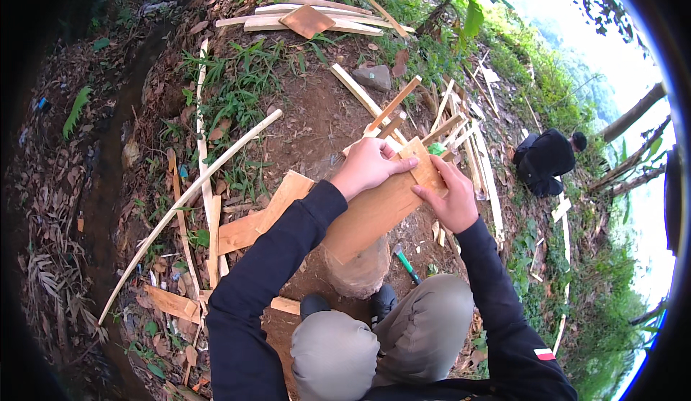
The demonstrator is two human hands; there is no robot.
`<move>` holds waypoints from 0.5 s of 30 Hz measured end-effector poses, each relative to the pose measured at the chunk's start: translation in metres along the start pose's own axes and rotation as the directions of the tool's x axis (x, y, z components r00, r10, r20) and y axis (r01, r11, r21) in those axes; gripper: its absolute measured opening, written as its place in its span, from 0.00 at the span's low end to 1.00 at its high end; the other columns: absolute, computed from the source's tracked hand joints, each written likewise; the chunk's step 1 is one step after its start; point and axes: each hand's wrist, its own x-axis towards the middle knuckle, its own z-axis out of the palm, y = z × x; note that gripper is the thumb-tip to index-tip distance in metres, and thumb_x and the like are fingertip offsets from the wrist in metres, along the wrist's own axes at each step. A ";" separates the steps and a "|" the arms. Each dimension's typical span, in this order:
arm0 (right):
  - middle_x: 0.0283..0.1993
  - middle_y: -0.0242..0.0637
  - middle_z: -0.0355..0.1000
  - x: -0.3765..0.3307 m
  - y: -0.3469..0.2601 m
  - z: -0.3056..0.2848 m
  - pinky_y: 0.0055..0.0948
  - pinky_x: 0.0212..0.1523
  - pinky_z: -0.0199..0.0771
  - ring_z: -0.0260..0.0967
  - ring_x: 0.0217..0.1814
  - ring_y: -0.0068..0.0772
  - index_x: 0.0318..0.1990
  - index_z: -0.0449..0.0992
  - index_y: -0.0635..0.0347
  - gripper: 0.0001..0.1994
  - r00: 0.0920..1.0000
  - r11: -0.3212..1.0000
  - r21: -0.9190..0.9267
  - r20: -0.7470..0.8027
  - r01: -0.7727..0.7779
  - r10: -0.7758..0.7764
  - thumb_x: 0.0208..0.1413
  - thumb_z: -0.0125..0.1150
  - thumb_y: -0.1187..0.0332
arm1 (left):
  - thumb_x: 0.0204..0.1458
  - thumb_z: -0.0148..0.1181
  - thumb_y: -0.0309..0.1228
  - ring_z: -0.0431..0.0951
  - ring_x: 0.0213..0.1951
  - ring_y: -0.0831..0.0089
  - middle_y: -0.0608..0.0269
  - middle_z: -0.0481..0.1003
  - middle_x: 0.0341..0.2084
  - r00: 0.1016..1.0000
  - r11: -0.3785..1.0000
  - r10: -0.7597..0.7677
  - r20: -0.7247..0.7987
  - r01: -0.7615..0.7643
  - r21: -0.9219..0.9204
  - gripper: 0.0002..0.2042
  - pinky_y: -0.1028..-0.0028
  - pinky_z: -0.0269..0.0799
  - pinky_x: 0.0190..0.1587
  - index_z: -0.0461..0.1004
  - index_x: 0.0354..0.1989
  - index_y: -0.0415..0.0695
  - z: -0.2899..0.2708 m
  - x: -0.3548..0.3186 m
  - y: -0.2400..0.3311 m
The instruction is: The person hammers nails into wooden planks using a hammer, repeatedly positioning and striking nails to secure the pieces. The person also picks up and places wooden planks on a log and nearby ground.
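A wide, light-brown wooden board [371,217] slants over a round log stump [360,270] in front of my knees. Across its far right end lies a short wooden piece [426,169]. My left hand [369,165] is closed at the upper left of this piece, its thumb pressed on the face. At the right edge, my right hand [453,198] pinches the same piece, with its thumb by the board. Several narrow wooden sticks [397,102] jut out beyond my hands; whether they are joined to the board I cannot tell.
A green-handled tool [407,265] lies right of the stump. Loose planks [241,233] and a long curved pole [188,192] lie at left. More strips [317,18] are stacked at the far side, near a grey stone [373,77]. A person in black [548,160] is at right on the slope.
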 end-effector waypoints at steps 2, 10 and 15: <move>0.49 0.55 0.77 0.015 0.011 -0.015 0.40 0.51 0.77 0.77 0.51 0.51 0.59 0.71 0.72 0.33 0.993 0.995 0.029 0.084 -0.090 0.088 0.50 0.76 0.62 | 0.50 0.76 0.46 0.82 0.37 0.73 0.57 0.83 0.36 0.994 0.970 0.106 0.041 -0.094 -0.225 0.24 0.72 0.77 0.44 0.79 0.44 0.36 -0.003 0.006 0.000; 0.64 0.47 0.71 0.064 0.101 -0.031 0.37 0.67 0.68 0.68 0.66 0.34 0.68 0.65 0.71 0.37 0.920 0.961 0.217 0.384 -0.174 0.079 0.56 0.74 0.61 | 0.47 0.61 0.14 0.64 0.69 0.70 0.55 0.61 0.70 0.925 0.609 0.325 0.197 -0.046 -0.792 0.50 0.68 0.62 0.68 0.39 0.79 0.42 0.044 -0.009 -0.026; 0.67 0.46 0.68 0.103 0.122 -0.048 0.38 0.72 0.60 0.64 0.70 0.34 0.71 0.61 0.69 0.37 0.855 0.873 0.356 0.504 -0.333 0.120 0.60 0.71 0.62 | 0.48 0.58 0.21 0.74 0.53 0.73 0.49 0.64 0.65 0.944 0.271 0.324 -0.066 -0.160 -0.949 0.46 0.75 0.74 0.50 0.41 0.77 0.31 0.077 0.001 0.001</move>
